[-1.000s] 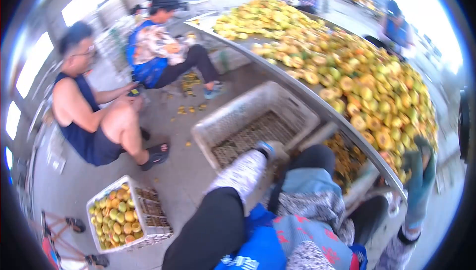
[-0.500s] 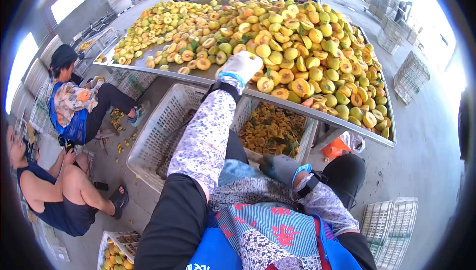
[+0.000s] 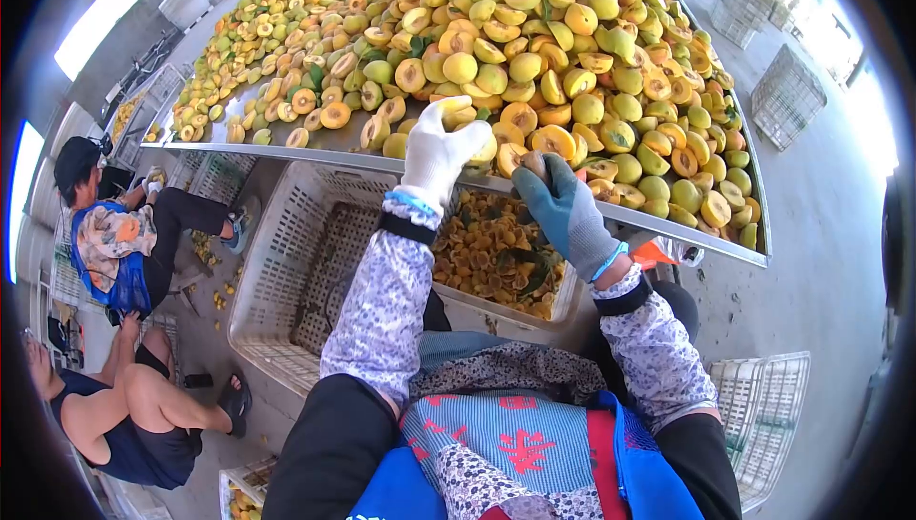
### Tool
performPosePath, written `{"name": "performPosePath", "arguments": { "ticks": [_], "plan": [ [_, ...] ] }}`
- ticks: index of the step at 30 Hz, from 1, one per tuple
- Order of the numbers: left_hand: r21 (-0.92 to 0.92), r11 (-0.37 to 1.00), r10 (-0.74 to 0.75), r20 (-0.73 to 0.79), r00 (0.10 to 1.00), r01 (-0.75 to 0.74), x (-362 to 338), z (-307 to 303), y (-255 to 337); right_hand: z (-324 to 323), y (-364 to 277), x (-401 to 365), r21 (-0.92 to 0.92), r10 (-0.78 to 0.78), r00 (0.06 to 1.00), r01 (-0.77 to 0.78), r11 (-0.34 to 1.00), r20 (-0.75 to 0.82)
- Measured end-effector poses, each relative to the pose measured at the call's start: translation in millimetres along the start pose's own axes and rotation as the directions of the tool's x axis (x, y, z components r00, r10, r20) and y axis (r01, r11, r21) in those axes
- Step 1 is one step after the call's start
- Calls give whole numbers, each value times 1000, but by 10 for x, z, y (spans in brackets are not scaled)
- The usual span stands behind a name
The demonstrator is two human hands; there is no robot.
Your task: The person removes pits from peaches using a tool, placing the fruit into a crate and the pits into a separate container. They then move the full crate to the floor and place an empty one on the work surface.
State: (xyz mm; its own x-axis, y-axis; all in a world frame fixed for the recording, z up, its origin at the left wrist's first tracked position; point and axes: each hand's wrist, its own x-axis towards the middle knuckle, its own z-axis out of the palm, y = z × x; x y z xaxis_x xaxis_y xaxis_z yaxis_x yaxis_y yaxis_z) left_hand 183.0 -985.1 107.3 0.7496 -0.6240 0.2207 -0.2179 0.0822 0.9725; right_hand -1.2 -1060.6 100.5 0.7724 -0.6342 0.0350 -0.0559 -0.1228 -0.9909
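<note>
My left hand (image 3: 442, 150), in a white glove, is at the front edge of the metal table (image 3: 334, 154), its thumb and index finger spread beside fruit halves. To its right my right hand (image 3: 565, 210), in a teal and grey glove, has its fingers closed round a small brownish piece (image 3: 534, 167) at the table edge. Yellow-green halved fruit (image 3: 461, 68) lies heaped behind both hands. Below the edge, a crate (image 3: 496, 251) holds smaller orange-brown fruit pieces.
A white crate (image 3: 277, 329) stands below the table at the left. Two people (image 3: 119, 234) (image 3: 143, 396) sit at the far left. Stacked crates (image 3: 763, 415) stand at the lower right, and another crate (image 3: 787, 97) is beyond the table's right side.
My right hand has risen from my lap to the table edge. My left hand has shifted slightly left and down, and its thumb and index finger are now apart. The view has shifted.
</note>
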Motion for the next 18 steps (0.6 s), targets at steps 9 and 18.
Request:
{"name": "performPosePath", "arguments": {
  "ticks": [9, 18],
  "plan": [
    [-454, 845, -156, 297, 942, 283, -311, -33, 104, 121, -151, 215, 236, 143, 972, -186, 954, 187],
    [-10, 915, 401, 107, 910, -403, -313, -61, -41, 61, -153, 219, -241, -421, 895, 380, 893, -149]
  ]
}}
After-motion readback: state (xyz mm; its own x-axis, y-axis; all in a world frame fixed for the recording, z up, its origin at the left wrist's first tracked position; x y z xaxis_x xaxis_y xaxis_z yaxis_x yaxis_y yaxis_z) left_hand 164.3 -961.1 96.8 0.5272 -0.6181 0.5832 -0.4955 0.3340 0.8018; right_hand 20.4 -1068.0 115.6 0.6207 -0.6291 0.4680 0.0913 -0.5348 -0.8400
